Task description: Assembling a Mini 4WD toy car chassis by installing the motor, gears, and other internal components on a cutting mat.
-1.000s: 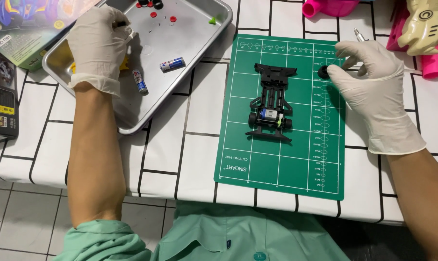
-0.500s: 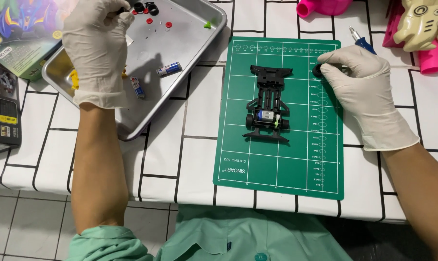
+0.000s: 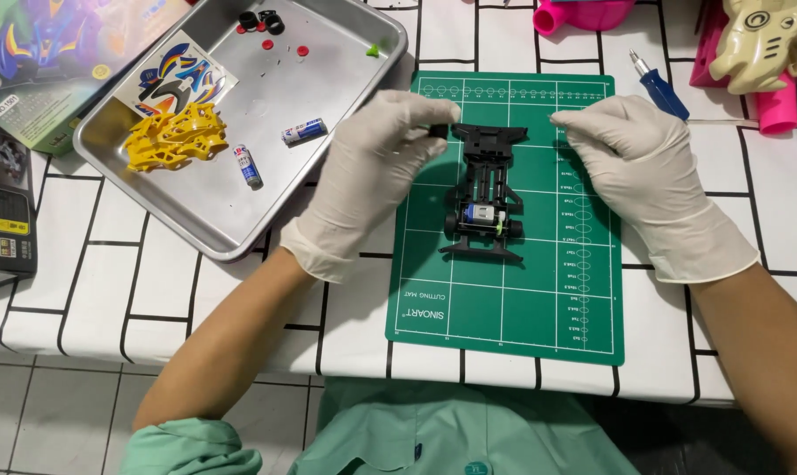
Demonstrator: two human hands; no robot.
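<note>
green mat point(image 3: 504, 299), black chassis point(image 3: 486, 189), yellow frame point(image 3: 174, 141)

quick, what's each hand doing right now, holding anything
Left hand: fingers pinched on a small black part at the front corner of the black toy car chassis.
Right hand: fingers curled by the chassis; a grip cannot be told.

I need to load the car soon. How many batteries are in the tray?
2. One battery lies near the middle of the tray, and the other battery sits just below-left of it, beside the yellow part. None seem hidden.
</note>
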